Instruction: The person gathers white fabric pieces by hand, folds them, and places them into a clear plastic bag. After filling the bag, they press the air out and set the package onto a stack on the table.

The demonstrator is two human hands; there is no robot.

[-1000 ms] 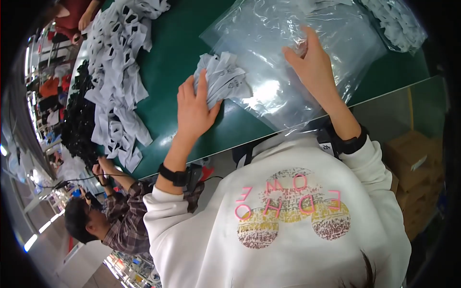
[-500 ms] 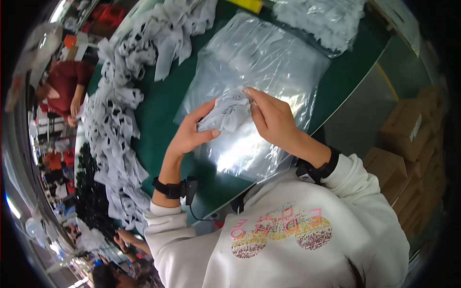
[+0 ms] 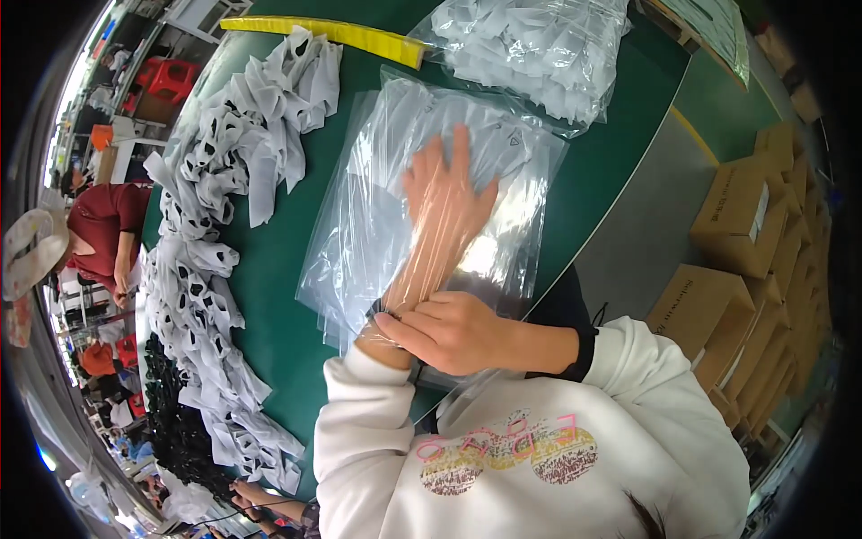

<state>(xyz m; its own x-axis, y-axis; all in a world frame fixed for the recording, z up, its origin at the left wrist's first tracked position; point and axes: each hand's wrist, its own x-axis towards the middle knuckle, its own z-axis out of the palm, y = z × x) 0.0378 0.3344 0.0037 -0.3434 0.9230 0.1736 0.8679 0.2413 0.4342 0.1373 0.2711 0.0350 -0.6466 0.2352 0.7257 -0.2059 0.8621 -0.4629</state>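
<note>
My left hand (image 3: 444,193) is inside a large clear plastic bag (image 3: 346,216), fingers spread, palm down. Film covers the hand and the forearm down to the wristband. My right hand (image 3: 449,331) is closed on the bag's near edge, thumb pointing left beside my left wrist; its fingertips are partly hidden. The bag lies on a stack of similar clear bags. Whitish material shows through the film around my left fingers; I cannot tell whether it is in this bag or beneath it.
A long heap of white fabric pieces (image 3: 215,171) runs along the left of the green table (image 3: 278,269), beside a black pile (image 3: 175,422). At the back are a yellow strip (image 3: 332,32) and a filled clear bag (image 3: 534,54). Cardboard boxes (image 3: 732,211) stand right. Other people work left.
The crumpled white packet is no longer between my hands. My left hand has gone inside the bag and spread open. My right hand has come back to the bag's edge at my left wrist.
</note>
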